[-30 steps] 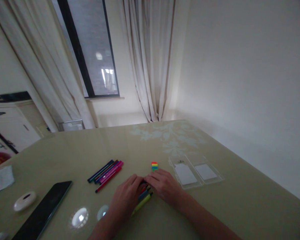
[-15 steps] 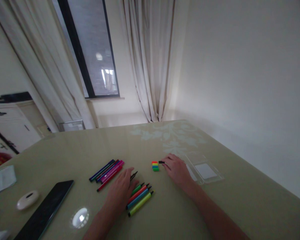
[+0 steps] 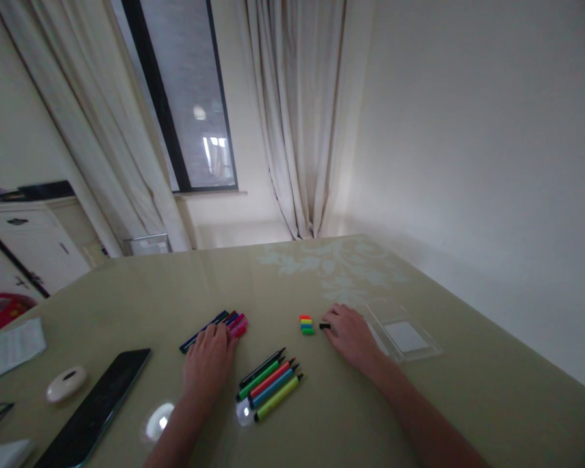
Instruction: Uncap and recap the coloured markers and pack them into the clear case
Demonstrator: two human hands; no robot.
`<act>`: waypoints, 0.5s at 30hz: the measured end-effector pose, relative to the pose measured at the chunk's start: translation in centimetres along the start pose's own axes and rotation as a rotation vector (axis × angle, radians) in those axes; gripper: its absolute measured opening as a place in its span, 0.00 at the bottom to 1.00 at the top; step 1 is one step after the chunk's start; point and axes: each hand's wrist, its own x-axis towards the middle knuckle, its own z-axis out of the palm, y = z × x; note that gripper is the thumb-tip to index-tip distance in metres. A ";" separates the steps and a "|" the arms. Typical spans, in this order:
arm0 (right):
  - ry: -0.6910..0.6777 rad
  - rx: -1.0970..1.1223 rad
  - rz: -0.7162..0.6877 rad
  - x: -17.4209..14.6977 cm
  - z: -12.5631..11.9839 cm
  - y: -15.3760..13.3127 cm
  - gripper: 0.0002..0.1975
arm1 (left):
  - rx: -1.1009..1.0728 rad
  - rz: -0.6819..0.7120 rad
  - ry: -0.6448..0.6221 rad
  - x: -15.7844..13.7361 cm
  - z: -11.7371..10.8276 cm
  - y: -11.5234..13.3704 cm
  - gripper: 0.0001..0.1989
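Observation:
My left hand point(image 3: 209, 364) lies over a bunch of closed felt-tip pens point(image 3: 202, 335), dark blue, brown, pink and red. Its fingers reach forward across them, and the undersides of the fingertips are hidden. Between the thumb and fingers of my right hand point(image 3: 351, 335) is a small black pen cap point(image 3: 324, 326). Just left of that cap, apart from it, a row of coloured caps point(image 3: 306, 325) in orange, yellow, blue and green lies side by side. Nearer me rest several uncapped markers point(image 3: 273, 383), black, green, red, blue and yellow, with dark tips pointing away to the right.
An open clear plastic case point(image 3: 404, 335) with a white card lies beyond my right hand. At left are a black phone-like slab point(image 3: 97, 406), a pale oval object point(image 3: 66, 383) and a white sheet point(image 3: 12, 348). A wall point(image 3: 492, 195) borders the table's right side.
My left hand has left the uncapped black marker beside the green one and moved left onto the closed pens. My right hand, with the black cap, stays near the coloured caps, slightly lower.

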 end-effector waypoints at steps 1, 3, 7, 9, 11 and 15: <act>0.016 0.022 -0.009 0.0 0.0 -0.2 0.08 | -0.007 0.012 -0.002 0.1 0.1 0.1 0.15; 0.049 0.070 -0.048 -0.1 0.1 -0.9 0.08 | -0.032 0.036 0.003 0.2 0.2 0.5 0.14; 0.102 0.172 -0.195 -0.6 0.4 -2.6 0.16 | -0.211 0.187 0.004 -0.2 0.3 2.6 0.11; 0.134 0.206 -0.311 -1.0 0.7 -3.5 0.19 | -0.340 0.307 -0.036 -1.0 0.4 4.2 0.11; 0.161 0.206 -0.424 -1.3 1.0 -4.3 0.14 | -0.391 0.438 -0.033 -2.0 0.5 5.7 0.11; 0.215 0.147 -0.554 -1.8 1.2 -5.0 0.08 | -0.330 0.526 0.023 -3.4 0.3 7.2 0.11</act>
